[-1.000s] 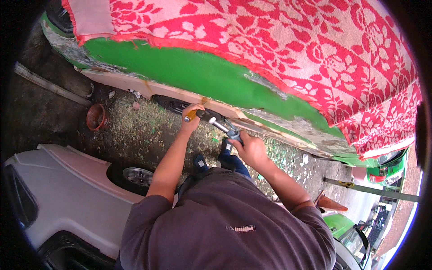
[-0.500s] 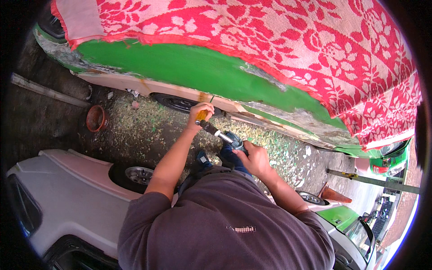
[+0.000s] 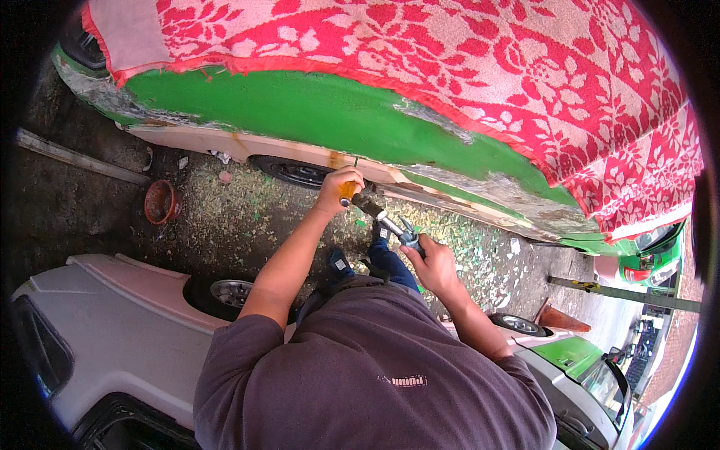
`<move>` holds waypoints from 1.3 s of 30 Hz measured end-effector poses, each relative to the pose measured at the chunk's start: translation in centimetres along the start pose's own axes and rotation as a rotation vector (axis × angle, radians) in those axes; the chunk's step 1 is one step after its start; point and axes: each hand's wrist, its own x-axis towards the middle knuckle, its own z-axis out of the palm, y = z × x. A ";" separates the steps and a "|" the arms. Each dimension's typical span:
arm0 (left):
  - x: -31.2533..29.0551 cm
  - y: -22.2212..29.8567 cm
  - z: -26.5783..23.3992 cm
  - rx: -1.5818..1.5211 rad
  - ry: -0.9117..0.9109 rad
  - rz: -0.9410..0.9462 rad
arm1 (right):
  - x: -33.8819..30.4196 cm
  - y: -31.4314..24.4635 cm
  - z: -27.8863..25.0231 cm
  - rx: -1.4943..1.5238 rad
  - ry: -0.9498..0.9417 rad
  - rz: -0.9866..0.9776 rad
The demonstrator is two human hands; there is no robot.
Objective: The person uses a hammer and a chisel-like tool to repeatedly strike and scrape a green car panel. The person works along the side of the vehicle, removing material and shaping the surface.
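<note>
My left hand (image 3: 334, 196) is closed around an amber-handled tool with a thin blade (image 3: 347, 193). Its narrow tip points up at the lower edge of a green car body (image 3: 300, 112), but whether it touches cannot be told. In my right hand (image 3: 436, 268) is a hammer (image 3: 390, 224) with a dark head, a silver shaft and a teal grip. The hammer's head is close beside the butt of the amber handle. Patches of the car's side are bare and grey, and its lower strip is pale pink.
A red floral cloth (image 3: 465, 67) drapes over the green car. Pale and green flakes litter the ground (image 3: 225, 199). A reddish-brown bowl (image 3: 161, 202) stands at the left. Behind me is a white car (image 3: 127, 322); an orange cone (image 3: 562, 318) lies at the right.
The hammer head has shifted right and slightly away from the amber butt. My left hand has moved a little to the right with the bladed tool, whose handle has tilted.
</note>
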 end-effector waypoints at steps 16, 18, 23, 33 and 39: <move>1.0 2.9 1.3 0.179 -0.195 0.060 | -0.6 2.0 -0.3 0.023 0.044 0.079; 1.0 2.9 1.3 0.237 -0.234 0.060 | -0.6 1.9 -0.4 0.015 0.053 0.069; 1.0 2.3 1.2 0.300 -0.276 0.078 | -0.6 2.2 -0.5 0.022 0.050 0.079; 0.8 2.1 0.7 0.395 -0.367 0.120 | -1.1 2.4 -0.6 0.033 0.042 0.118; 0.8 2.2 1.0 0.364 -0.349 0.099 | -2.3 3.0 -0.3 0.012 0.038 0.047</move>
